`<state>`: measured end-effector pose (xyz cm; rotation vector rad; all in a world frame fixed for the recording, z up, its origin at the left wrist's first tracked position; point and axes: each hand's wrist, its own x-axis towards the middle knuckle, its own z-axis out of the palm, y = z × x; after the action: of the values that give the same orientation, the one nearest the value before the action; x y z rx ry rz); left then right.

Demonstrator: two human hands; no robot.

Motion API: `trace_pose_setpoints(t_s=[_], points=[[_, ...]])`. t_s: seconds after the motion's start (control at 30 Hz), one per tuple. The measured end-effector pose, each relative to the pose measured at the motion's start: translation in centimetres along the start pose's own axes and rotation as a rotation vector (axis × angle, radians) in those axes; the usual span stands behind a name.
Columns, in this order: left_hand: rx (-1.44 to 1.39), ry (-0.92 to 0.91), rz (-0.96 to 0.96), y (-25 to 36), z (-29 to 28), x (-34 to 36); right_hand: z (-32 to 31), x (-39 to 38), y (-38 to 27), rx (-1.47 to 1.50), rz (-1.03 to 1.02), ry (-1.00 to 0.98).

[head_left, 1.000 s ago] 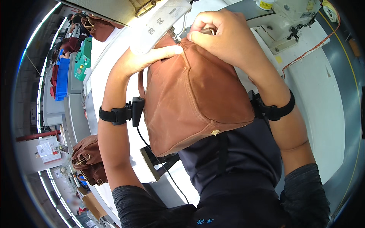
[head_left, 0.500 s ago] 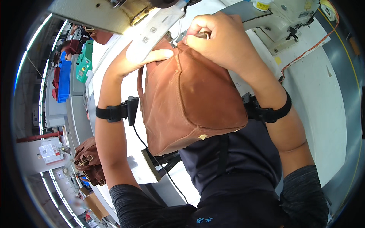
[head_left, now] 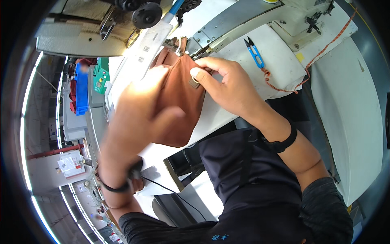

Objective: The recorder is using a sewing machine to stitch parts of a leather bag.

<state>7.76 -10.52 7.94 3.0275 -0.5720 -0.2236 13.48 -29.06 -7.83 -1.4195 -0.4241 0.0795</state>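
The brown leather bag (head_left: 183, 110) lies across the white sewing table, its upper edge at the presser foot (head_left: 177, 49) of a sewing machine (head_left: 146, 53). With thumb and fingers my right hand (head_left: 229, 83) pinches the bag's edge, beside a small tab with a metal ring (head_left: 195, 82). My left hand (head_left: 136, 116) is smeared by motion over the bag's left side. Its thumb stands apart, but whether the fingers touch or grip the leather cannot be made out. Part of the bag is hidden under that hand.
Blue-handled thread snips (head_left: 255, 55) lie on the table to the right, tied to an orange cord (head_left: 312, 67). A blue bin (head_left: 82, 89) and a green box (head_left: 101, 75) stand at the far left. A thin black cable (head_left: 170, 189) runs from my left wrist strap.
The bag has turned and shifted, and less of it hangs toward me. My left hand has come off the seam toward me; my right hand has moved nearer. The snips now show.
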Motion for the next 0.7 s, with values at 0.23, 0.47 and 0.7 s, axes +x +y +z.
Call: trace_pose_setpoints(t_s=[0.23, 0.47, 0.7], points=[[0.49, 0.319, -0.113, -3.0, 8.7, 0.1, 1.1, -0.5, -0.1, -0.105, -0.107, 0.04], [0.107, 0.56, 0.022, -1.6, 13.0, 1.6, 2.0, -1.1, -1.7, -0.18, -0.143, 0.068], [0.064, 0.691, 0.063, -3.2, 14.7, 2.5, 1.1, -1.1, -0.7, 0.092, 0.02, -0.047]])
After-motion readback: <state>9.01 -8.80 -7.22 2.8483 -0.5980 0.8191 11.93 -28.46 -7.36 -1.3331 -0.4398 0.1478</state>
